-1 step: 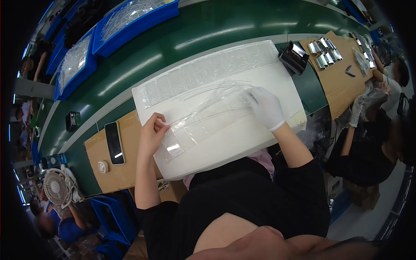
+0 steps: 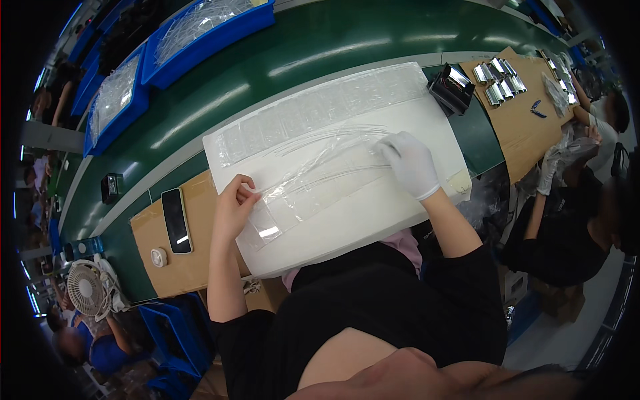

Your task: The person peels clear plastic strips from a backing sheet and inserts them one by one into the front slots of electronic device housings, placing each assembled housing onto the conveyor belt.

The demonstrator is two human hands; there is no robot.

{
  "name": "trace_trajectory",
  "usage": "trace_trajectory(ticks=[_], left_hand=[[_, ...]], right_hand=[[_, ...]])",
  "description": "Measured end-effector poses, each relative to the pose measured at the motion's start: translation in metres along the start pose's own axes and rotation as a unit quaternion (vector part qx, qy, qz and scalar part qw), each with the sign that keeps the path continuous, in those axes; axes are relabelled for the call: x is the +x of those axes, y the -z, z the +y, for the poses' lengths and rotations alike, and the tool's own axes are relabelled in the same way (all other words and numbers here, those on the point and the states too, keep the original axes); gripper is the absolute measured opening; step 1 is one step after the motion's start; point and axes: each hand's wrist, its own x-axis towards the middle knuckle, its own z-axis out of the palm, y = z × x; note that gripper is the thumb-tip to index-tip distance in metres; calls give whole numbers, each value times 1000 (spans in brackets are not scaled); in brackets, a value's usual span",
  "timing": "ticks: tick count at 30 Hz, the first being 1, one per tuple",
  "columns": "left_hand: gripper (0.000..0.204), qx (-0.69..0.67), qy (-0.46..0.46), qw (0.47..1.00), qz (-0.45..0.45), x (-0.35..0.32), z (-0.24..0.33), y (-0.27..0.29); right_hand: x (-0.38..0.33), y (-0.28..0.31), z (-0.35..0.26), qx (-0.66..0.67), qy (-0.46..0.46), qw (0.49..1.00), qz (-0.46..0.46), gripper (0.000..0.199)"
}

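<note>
A crinkled strip of clear plastic film (image 2: 303,175) stretches at a slant between my hands, over a thick white pad (image 2: 347,223). My bare left hand (image 2: 235,205) pinches its near-left end between thumb and fingers. At the far-right end, my right hand (image 2: 410,165) in a white glove has its fingertips closed on the film. Several thin clear strips (image 2: 320,137) lie on the pad beneath and beyond it. Flat clear plastic pieces (image 2: 267,227) rest beside my left hand. Along the pad's far edge runs a row of clear plastic sleeves (image 2: 320,107).
A phone (image 2: 176,220) and a small white roll (image 2: 158,257) lie on cardboard at left, with a fan (image 2: 85,287) beyond. Blue bins (image 2: 212,45) stand at far left. A black box (image 2: 452,89) touches the pad's far-right corner. Shiny metal parts (image 2: 500,80) and a co-worker are at right.
The film between my hands has shifted slightly, and my right hand's fingers have moved a little. My left hand stays in place.
</note>
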Motion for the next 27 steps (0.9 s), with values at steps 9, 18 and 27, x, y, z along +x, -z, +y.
trace_trajectory(ticks=[9,18,27], left_hand=[[13,93,-33,994,-38,-1,14,0],[17,89,-36,991,-91,1,24,16],[27,-139,-184,971,68,9,64,1]], right_hand=[[-12,17,27,375,-223,896,81,18],[19,48,89,202,-88,927,305,15],[37,61,80,273,-141,931,199,15]])
